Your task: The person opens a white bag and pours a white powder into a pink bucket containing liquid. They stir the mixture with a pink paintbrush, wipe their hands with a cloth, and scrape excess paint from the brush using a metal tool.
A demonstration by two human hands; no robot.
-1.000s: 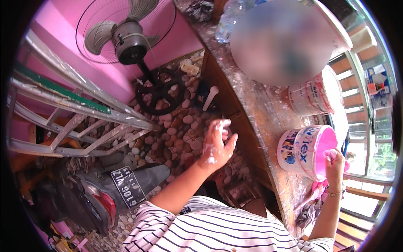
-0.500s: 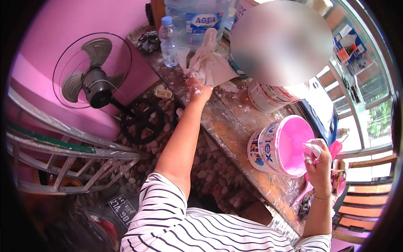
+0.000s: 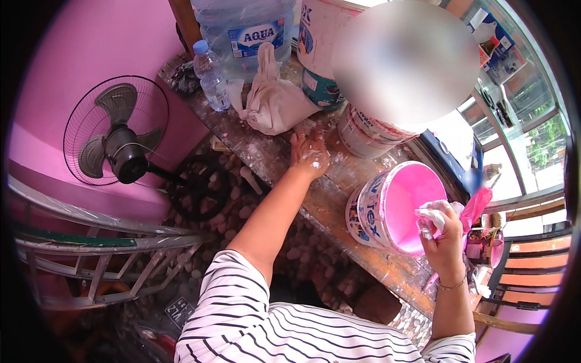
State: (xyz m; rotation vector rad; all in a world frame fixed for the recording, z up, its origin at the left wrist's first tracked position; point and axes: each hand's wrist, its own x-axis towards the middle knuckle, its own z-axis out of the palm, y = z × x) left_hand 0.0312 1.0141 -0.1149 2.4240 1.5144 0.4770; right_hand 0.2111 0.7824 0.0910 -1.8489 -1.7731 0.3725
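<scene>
My left hand (image 3: 310,154) lies on the paint-spattered wooden table with its fingers stretched out, nothing visible in them. White smears mark its back. Just beyond the fingertips sits a tied, whitish bag (image 3: 275,106). My right hand (image 3: 445,239) is closed around a crumpled white wad (image 3: 433,213), cloth or plastic, I cannot tell which. It is held at the right rim of a white bucket (image 3: 369,215) containing bright pink paint (image 3: 411,199). White smears show on this hand's thumb too.
Behind the bag stand a small water bottle (image 3: 212,78) and a large water jug (image 3: 242,45). Another bucket (image 3: 366,136) is at the table's far side. A fan (image 3: 124,145) and metal ladder (image 3: 91,245) stand left. Beside my right hand are pink plastic (image 3: 476,209) and a paint-stained can (image 3: 484,245).
My left hand has moved off the whitish bag, rightward and nearer, onto the tabletop. My right hand keeps its hold on the white wad by the bucket. The view has shifted slightly.
</scene>
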